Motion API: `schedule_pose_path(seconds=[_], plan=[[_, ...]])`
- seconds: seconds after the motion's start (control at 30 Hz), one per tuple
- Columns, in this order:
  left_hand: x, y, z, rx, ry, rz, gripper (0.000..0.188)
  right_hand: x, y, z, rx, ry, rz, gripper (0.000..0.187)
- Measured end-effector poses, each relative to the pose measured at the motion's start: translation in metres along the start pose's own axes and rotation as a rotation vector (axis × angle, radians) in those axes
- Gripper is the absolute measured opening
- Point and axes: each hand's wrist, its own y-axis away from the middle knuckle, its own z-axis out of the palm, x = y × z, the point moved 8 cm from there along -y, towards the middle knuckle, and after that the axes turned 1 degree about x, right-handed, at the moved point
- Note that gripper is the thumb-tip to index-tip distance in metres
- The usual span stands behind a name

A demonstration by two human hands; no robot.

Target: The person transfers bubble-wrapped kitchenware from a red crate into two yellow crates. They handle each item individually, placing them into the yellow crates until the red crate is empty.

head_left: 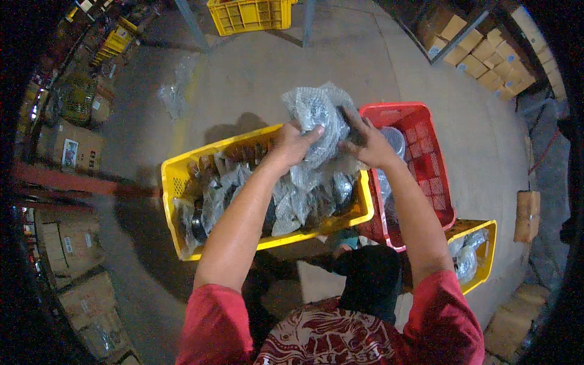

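Note:
Both my hands hold a bundle of clear bubble wrap (319,118) up over the far right side of a long yellow crate (267,246). My left hand (296,145) grips its left side, thumb across the front. On the other side, my right hand (372,145) presses against the wrap with its fingers, thumb below. What sits inside the wrap, if anything, cannot be made out. Several items in clear plastic (286,210) fill the crate beneath, some of them dark. A red crate (429,161) stands beside it on the right, with clear round-ended pieces (394,141) inside.
A smaller yellow crate (491,252) with wrapped items stands at the lower right. Another yellow crate (249,17) is at the far edge. Cardboard boxes (486,58) are stacked at the far right, more boxes (70,149) along the left. Loose plastic (173,100) lies on the floor.

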Motion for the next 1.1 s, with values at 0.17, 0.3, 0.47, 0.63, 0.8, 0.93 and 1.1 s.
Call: schedule_pose_path(seconds=[0.17,0.3,0.47,0.63,0.8,0.93,1.1], plan=[[-0.024,-0.003,0.032,-0.064,-0.255,0.071,0.055,0.004,0.002,0.008,-0.017,0.029,0.05,0.072],[-0.021,-0.006,0.054,0.008,-0.1,0.136,0.054,0.013,0.0,0.01,0.016,0.078,0.148,0.063],[-0.021,-0.004,0.063,-0.031,-0.021,0.113,0.05,0.009,-0.002,0.023,0.0,0.121,0.121,0.062],[-0.019,-0.008,0.05,-0.293,-0.045,-0.075,0.065,0.029,-0.009,0.027,-0.018,0.067,0.034,0.064],[0.004,0.03,0.019,-0.185,-0.186,0.113,0.075,0.19,0.064,-0.018,0.496,-0.802,0.394,0.07],[-0.015,0.098,-0.04,-0.044,-0.264,-0.017,0.061,0.326,0.233,0.014,0.408,-0.181,0.963,0.057],[0.005,0.202,-0.031,-0.343,-0.443,-0.259,0.054,0.376,0.311,0.1,0.024,0.123,1.018,0.05]])
